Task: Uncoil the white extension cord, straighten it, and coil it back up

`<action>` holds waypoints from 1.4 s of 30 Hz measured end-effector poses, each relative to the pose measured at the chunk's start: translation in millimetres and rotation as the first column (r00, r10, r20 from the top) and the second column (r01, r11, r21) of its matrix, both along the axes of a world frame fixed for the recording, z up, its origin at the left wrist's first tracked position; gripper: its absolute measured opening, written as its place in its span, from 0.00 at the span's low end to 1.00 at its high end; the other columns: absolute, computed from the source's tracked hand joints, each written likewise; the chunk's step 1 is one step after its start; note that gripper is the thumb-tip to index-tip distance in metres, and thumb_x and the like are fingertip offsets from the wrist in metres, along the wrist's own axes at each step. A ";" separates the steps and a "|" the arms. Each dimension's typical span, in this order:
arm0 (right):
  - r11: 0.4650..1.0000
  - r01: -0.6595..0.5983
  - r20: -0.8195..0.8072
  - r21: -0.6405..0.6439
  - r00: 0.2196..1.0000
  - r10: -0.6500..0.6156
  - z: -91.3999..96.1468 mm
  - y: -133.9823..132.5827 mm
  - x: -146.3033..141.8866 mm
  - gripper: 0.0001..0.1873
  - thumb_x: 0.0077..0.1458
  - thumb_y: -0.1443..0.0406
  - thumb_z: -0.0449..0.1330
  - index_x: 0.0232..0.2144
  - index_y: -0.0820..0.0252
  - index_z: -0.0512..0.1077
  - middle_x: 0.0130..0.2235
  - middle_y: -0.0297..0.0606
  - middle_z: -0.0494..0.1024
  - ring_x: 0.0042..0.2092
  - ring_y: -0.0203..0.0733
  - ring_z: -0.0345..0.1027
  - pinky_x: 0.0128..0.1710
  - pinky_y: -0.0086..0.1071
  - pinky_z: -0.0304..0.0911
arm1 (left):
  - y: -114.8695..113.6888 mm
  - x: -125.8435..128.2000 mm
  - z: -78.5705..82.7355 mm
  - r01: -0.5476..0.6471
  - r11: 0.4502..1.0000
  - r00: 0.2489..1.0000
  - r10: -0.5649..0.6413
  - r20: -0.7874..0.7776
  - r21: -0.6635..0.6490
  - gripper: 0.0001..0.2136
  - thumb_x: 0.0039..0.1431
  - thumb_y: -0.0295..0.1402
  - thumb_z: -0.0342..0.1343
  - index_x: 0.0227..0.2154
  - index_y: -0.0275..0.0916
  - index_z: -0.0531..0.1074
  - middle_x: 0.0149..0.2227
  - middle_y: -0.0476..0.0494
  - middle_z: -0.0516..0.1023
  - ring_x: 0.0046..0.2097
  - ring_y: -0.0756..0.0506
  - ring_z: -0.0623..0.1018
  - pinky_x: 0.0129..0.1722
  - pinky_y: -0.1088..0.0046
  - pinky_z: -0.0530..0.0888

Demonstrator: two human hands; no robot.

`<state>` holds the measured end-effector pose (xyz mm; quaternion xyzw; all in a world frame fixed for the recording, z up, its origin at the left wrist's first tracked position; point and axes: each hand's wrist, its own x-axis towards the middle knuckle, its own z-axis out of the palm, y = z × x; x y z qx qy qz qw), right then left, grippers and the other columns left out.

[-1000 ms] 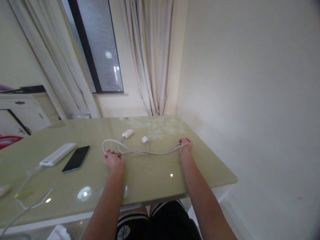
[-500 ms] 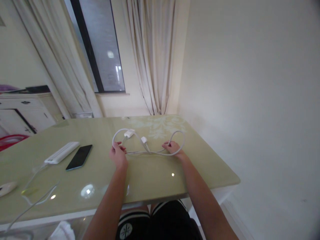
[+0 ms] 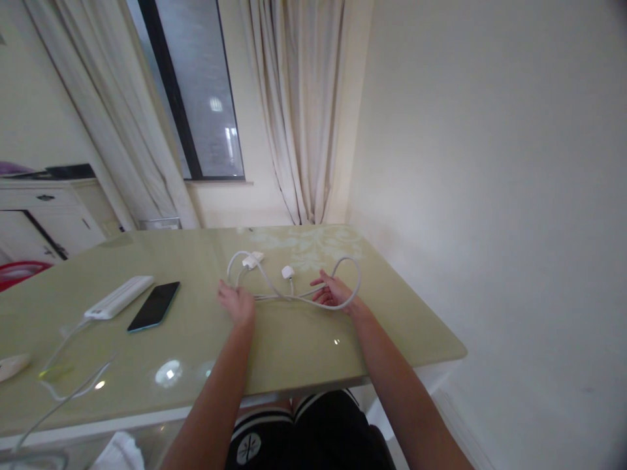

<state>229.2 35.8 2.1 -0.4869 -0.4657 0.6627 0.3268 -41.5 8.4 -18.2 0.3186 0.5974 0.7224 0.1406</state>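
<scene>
A white cable with a flat white adapter and a small white plug lies in loops on the green glass table. My left hand rests on the cable's left loop, fingers curled over it. My right hand sits inside the right loop, holding the cable's strands between thumb and fingers. Both forearms reach out over the table's near edge.
A white power bank and a black phone lie to the left, with more white wire near the front left corner. Curtains, a window and the right wall close in behind the table.
My hands came together from a wide spread, gathering the stretched cable into two loops. The left loop has shifted right toward the adapter.
</scene>
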 end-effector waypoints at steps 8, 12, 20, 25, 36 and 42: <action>0.999 0.045 -0.143 -0.013 0.989 -0.046 -0.6 -7.3 -10.0 0.29 0.70 0.46 0.48 0.38 0.64 0.75 0.32 0.44 0.82 0.27 0.34 0.75 0.28 0.24 0.69 | -10.3 21.8 -7.4 0.089 0.992 0.809 -0.127 -0.575 -0.095 0.16 0.66 0.34 0.47 0.51 0.37 0.73 0.52 0.32 0.78 0.56 0.36 0.75 0.60 0.52 0.66; 0.994 0.069 -0.097 0.084 0.993 -0.060 -3.3 -10.9 -15.5 0.16 0.67 0.54 0.58 0.37 0.62 0.76 0.31 0.41 0.82 0.30 0.35 0.75 0.30 0.25 0.68 | -7.6 22.9 -16.7 0.216 0.893 0.689 -0.425 -0.587 -0.394 0.14 0.64 0.36 0.50 0.46 0.37 0.76 0.47 0.33 0.81 0.49 0.37 0.79 0.53 0.56 0.71; 0.896 0.040 0.078 0.443 0.993 -0.083 -24.1 -2.2 -21.1 0.17 0.49 0.59 0.71 0.40 0.59 0.76 0.35 0.37 0.82 0.37 0.40 0.76 0.37 0.31 0.69 | -19.9 26.6 -11.3 0.292 0.804 0.363 -0.595 -0.717 -0.519 0.11 0.62 0.34 0.55 0.44 0.44 0.79 0.48 0.39 0.80 0.53 0.37 0.75 0.57 0.56 0.67; 0.830 -0.062 0.148 0.555 0.989 -0.025 -30.7 0.2 -25.9 0.28 0.41 0.59 0.75 0.45 0.60 0.75 0.33 0.35 0.81 0.37 0.41 0.76 0.43 0.35 0.69 | -18.7 24.7 -7.2 0.178 0.867 0.387 -0.496 -0.777 -0.465 0.12 0.68 0.37 0.49 0.36 0.42 0.77 0.38 0.37 0.80 0.45 0.37 0.77 0.47 0.61 0.71; 0.923 -0.314 -0.328 0.223 0.867 0.374 5.3 -30.4 -28.0 0.35 0.49 0.52 0.72 0.56 0.56 0.70 0.35 0.36 0.80 0.30 0.36 0.72 0.33 0.30 0.69 | -25.7 38.8 -2.0 0.279 0.939 0.592 -0.335 -0.733 -0.203 0.12 0.71 0.38 0.45 0.38 0.41 0.72 0.40 0.40 0.76 0.41 0.41 0.77 0.43 0.64 0.73; 0.944 -0.244 -0.447 0.223 0.835 0.321 1.8 -22.6 -27.3 0.39 0.41 0.61 0.76 0.57 0.57 0.71 0.25 0.22 0.61 0.23 0.26 0.51 0.23 0.23 0.52 | -17.9 34.6 -4.7 0.205 0.975 0.659 -0.200 -0.725 -0.083 0.13 0.70 0.38 0.47 0.51 0.40 0.70 0.52 0.33 0.72 0.54 0.37 0.75 0.54 0.57 0.73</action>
